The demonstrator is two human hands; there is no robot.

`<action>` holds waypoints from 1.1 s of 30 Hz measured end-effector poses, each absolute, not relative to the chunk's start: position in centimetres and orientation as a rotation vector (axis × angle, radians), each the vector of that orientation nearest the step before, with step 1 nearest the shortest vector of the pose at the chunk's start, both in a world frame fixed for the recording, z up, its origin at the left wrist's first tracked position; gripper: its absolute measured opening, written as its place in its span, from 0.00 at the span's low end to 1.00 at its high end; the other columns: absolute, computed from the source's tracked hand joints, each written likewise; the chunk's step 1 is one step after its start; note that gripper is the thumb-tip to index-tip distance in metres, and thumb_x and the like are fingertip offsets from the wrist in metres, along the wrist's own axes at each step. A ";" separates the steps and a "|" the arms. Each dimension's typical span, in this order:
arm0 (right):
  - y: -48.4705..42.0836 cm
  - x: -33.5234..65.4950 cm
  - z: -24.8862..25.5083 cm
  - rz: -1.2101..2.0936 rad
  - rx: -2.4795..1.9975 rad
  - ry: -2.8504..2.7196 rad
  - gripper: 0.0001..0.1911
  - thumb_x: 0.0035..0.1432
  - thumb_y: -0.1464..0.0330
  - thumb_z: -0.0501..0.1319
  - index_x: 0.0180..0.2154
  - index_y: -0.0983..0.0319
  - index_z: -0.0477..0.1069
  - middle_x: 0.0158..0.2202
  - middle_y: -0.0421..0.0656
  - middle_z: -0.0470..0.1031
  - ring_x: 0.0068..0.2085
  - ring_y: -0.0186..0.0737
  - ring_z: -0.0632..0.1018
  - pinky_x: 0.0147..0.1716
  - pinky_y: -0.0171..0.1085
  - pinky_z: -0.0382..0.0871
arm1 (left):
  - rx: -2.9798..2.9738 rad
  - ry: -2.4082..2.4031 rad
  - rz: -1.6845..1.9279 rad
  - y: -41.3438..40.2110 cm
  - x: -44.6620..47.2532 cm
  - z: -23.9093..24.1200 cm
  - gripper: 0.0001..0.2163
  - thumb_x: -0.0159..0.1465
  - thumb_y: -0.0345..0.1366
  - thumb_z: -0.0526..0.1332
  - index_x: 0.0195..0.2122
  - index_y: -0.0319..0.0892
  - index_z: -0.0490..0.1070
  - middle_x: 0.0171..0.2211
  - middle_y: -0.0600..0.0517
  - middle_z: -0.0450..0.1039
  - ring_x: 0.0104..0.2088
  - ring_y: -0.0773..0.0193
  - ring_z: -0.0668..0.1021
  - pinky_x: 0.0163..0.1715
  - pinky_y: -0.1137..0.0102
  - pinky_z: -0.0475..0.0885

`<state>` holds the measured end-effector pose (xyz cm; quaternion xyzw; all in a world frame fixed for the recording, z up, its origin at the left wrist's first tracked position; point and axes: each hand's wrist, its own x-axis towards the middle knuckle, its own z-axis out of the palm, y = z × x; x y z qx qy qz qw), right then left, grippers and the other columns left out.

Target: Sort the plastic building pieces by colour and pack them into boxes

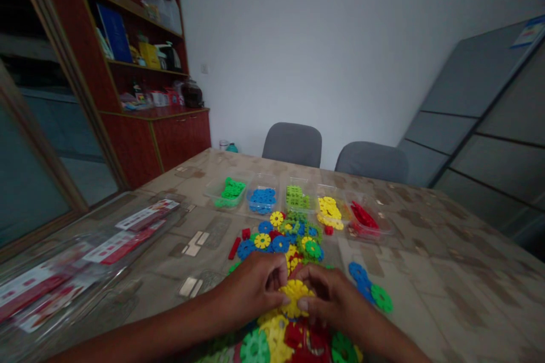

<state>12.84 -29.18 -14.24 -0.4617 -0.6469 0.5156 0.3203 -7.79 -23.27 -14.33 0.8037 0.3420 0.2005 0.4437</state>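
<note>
Brown-patched tablecloth (434, 278) fills the lower frame, where, at bottom centre, a bright yellow disc (294, 290), round and notched like a flower, lies between both sets of fingertips, the left hand (261, 277) pinching its left edge, the right hand (330, 292) its right.

The head camera looks forward and down across the table (434, 278).
</note>
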 end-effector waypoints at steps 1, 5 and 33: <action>-29.2 12.7 -13.9 1.354 -1.199 -1.718 0.15 0.57 0.57 0.64 0.40 0.60 0.70 0.31 0.38 0.74 0.26 0.34 0.71 0.24 0.31 0.65 | 1.992 0.847 0.505 -23.4 -7.7 -14.3 0.07 0.52 0.26 0.64 0.28 0.41 0.66 0.23 0.59 0.65 0.24 0.68 0.68 0.22 0.76 0.58; -29.6 12.1 -12.8 1.218 -1.148 -1.811 0.12 0.57 0.60 0.64 0.40 0.59 0.74 0.35 0.40 0.77 0.36 0.41 0.76 0.36 0.35 0.69 | 1.976 0.811 0.507 -23.6 -7.6 -14.4 0.07 0.53 0.26 0.63 0.28 0.41 0.65 0.23 0.59 0.64 0.24 0.69 0.68 0.22 0.77 0.58; -22.3 23.4 -11.1 0.351 -1.835 -1.841 0.16 0.55 0.61 0.55 0.37 0.61 0.76 0.32 0.47 0.82 0.28 0.46 0.79 0.30 0.41 0.72 | 2.570 0.829 0.369 -17.0 -12.9 -10.4 0.08 0.63 0.31 0.61 0.44 0.42 0.72 0.40 0.49 0.76 0.40 0.58 0.76 0.42 0.67 0.67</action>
